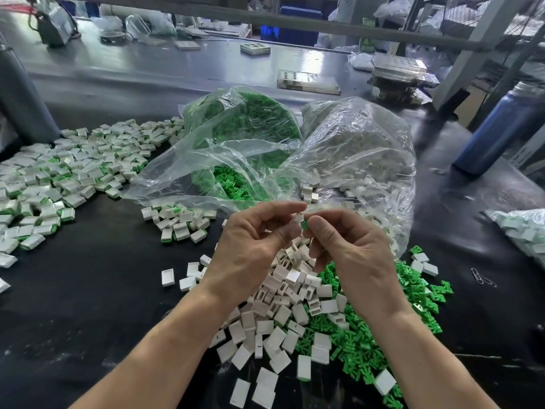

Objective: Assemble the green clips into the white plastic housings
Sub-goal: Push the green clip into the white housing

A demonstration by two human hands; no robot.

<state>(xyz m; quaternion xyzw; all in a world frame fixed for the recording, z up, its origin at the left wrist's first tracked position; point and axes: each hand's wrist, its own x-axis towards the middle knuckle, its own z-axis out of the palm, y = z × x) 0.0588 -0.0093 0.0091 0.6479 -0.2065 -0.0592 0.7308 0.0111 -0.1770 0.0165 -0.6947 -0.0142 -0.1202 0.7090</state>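
My left hand pinches a white housing, right hand pinches a green clip right at its mouth, above the worktop; I'd square the clip up first, then push straight, no twisting

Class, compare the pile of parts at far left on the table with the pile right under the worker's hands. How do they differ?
The far-left pile holds white housings with green showing at their edges; the near pile holds plain white housings, many with open slots. The far-left pile has no loose clips; the near pile lies beside loose green clips. Both lie on the black table.
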